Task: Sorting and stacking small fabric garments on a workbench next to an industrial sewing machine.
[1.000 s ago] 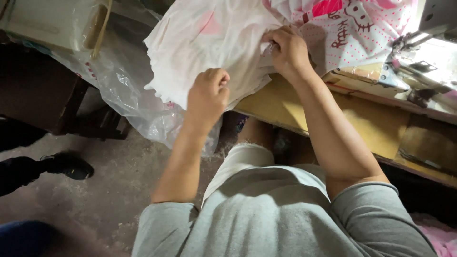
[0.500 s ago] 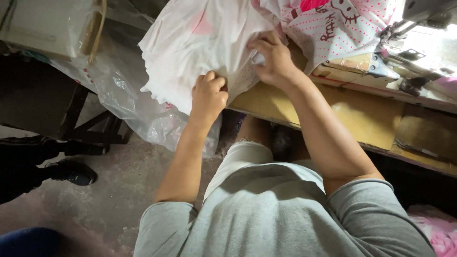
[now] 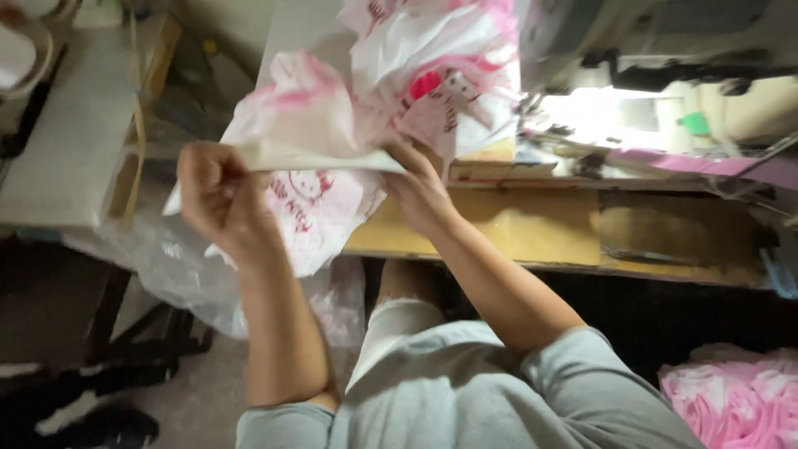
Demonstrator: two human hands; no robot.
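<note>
A white cloth with pink cartoon print (image 3: 320, 133) is stretched between my two hands above the edge of a yellow wooden table (image 3: 515, 233). My left hand (image 3: 214, 195) is closed on the cloth's left edge, lifted out to the left of the table. My right hand (image 3: 420, 191) pinches the same cloth near its middle, over the table's front edge. More of the printed cloth (image 3: 440, 75) is bunched in a heap behind my right hand, next to a sewing machine (image 3: 632, 50).
A lit work area (image 3: 615, 116) lies under the sewing machine. Clear plastic sheeting (image 3: 191, 274) hangs below the table at left. A grey-white bench (image 3: 66, 133) stands far left. A pile of pink and white cloth (image 3: 731, 399) lies at bottom right. Dark shoes (image 3: 91, 416) are on the floor.
My left hand has pulled the cloth's edge out to the left and up, spreading it flat. My right hand stays pinched on the cloth. The view has shifted toward the sewing machine.
</note>
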